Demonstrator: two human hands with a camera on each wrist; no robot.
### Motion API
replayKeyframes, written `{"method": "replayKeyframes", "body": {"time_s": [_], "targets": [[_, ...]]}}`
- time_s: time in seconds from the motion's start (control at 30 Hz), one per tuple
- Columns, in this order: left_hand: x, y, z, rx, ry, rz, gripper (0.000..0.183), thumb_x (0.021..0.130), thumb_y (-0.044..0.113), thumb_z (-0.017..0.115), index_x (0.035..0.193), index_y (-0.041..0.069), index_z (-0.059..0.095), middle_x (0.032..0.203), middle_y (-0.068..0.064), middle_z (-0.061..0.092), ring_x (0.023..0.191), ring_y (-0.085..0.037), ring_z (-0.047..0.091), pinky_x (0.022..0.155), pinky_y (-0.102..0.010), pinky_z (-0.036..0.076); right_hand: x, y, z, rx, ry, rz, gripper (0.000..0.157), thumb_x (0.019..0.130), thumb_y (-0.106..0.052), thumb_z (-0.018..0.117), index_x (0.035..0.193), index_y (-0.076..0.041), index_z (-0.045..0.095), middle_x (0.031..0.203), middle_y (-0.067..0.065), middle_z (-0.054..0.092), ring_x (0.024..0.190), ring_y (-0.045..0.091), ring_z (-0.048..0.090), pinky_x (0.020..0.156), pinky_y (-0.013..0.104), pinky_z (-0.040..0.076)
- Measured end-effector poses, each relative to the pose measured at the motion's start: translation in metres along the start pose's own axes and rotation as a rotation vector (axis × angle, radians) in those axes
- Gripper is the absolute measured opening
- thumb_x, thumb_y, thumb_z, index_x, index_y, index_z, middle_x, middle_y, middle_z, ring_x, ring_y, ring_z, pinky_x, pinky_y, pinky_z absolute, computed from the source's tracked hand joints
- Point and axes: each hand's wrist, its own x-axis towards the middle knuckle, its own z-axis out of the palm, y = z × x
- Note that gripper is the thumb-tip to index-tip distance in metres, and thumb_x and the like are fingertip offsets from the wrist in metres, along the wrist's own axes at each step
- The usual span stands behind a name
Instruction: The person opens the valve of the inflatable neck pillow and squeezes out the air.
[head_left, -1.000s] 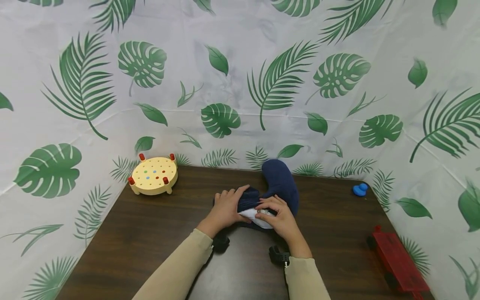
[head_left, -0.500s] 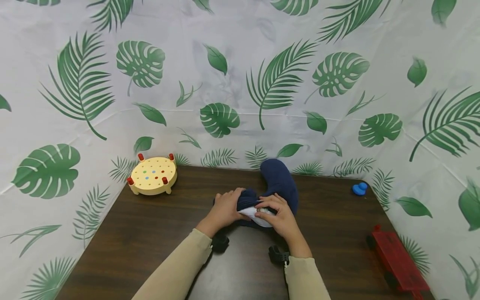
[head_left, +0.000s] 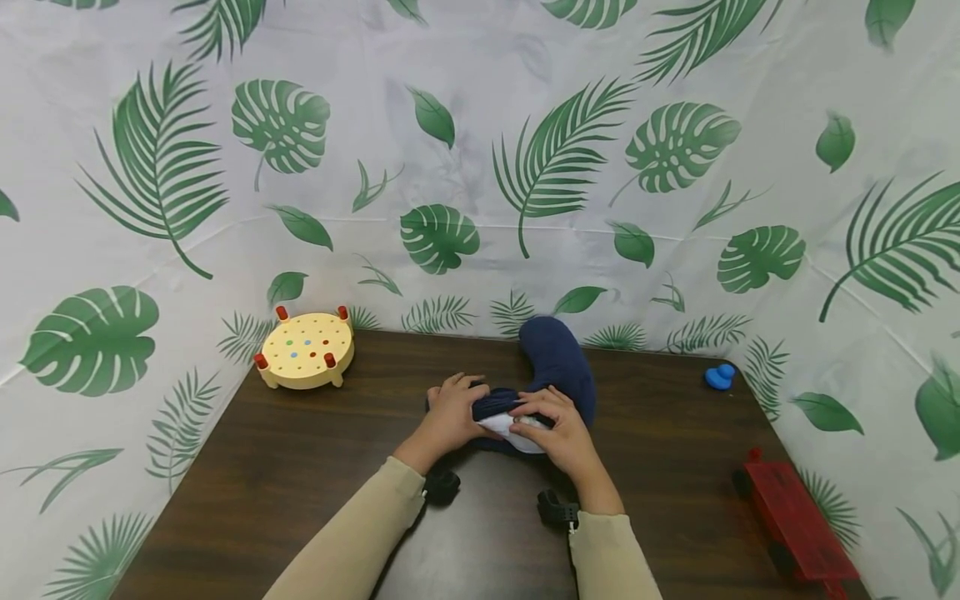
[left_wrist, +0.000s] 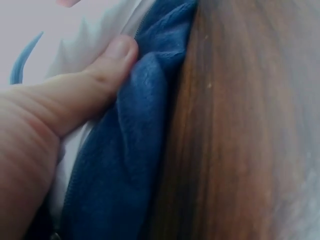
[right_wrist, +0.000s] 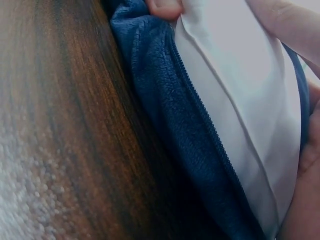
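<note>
A navy plush neck pillow (head_left: 555, 358) lies curved on the dark wood table, its far end pointing to the back. Its zipper (right_wrist: 200, 112) is open along the near side, and the white inner cushion (right_wrist: 235, 90) shows through the gap. My left hand (head_left: 447, 417) grips the left part of the pillow, fingers on top of the navy cover (left_wrist: 135, 130) and thumb by the zipper edge. On the other side, my right hand (head_left: 558, 429) holds the opening with curled fingers, thumb and fingers around the white inner cushion. Some of its fingertips are hidden.
A round yellow pegboard stool (head_left: 307, 346) with red pegs stands at the back left. A small blue knob-topped piece (head_left: 720, 377) sits at the back right. A red toy wagon (head_left: 798, 521) stands along the right edge. Leaf-printed cloth (head_left: 465, 167) hangs behind the table.
My left fingers have shifted slightly over the navy cover, and its bunched edge looks lower. The right hand stays in nearly the same place.
</note>
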Motion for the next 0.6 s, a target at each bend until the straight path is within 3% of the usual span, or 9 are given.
{"method": "replayKeyframes", "body": {"time_s": [0.1, 0.27, 0.43, 0.6], "targets": [[0.0001, 0.0004, -0.0006, 0.017, 0.001, 0.009, 0.068, 0.077, 0.060, 0.094, 0.131, 0.025, 0.074, 0.142, -0.005, 0.072, 0.138, -0.043, 0.058, 0.097, -0.059, 0.039, 0.0000, -0.0004, -0.0004, 0.002, 0.002, -0.001, 0.025, 0.085, -0.014, 0.092, 0.106, -0.026, 0.086, 0.117, -0.001, 0.080, 0.130, 0.031, 0.068, 0.133, 0.065, 0.018], [0.0011, 0.0013, -0.0007, 0.018, 0.020, 0.015, 0.055, 0.077, 0.058, 0.095, 0.115, 0.024, 0.074, 0.123, -0.003, 0.079, 0.123, -0.040, 0.064, 0.091, -0.053, 0.038, 0.0011, -0.0016, -0.0004, 0.004, 0.009, -0.004, 0.026, 0.084, -0.011, 0.093, 0.105, -0.025, 0.086, 0.117, 0.000, 0.080, 0.130, 0.032, 0.068, 0.132, 0.066, 0.018], [0.0010, 0.0025, -0.0019, 0.014, 0.030, 0.025, 0.052, 0.076, 0.057, 0.095, 0.107, 0.024, 0.071, 0.119, -0.003, 0.080, 0.117, -0.039, 0.064, 0.088, -0.051, 0.037, 0.0015, -0.0028, -0.0003, 0.004, 0.021, -0.006, 0.027, 0.082, -0.009, 0.093, 0.105, -0.022, 0.086, 0.117, 0.003, 0.080, 0.130, 0.034, 0.068, 0.132, 0.066, 0.020], [0.0002, 0.0015, -0.0010, 0.027, 0.013, 0.015, 0.060, 0.077, 0.060, 0.094, 0.119, 0.023, 0.071, 0.127, -0.004, 0.078, 0.124, -0.039, 0.062, 0.091, -0.052, 0.038, 0.0008, -0.0019, -0.0011, 0.008, 0.002, 0.004, 0.029, 0.081, -0.009, 0.094, 0.105, -0.022, 0.086, 0.119, 0.004, 0.080, 0.131, 0.035, 0.068, 0.131, 0.066, 0.020]]}}
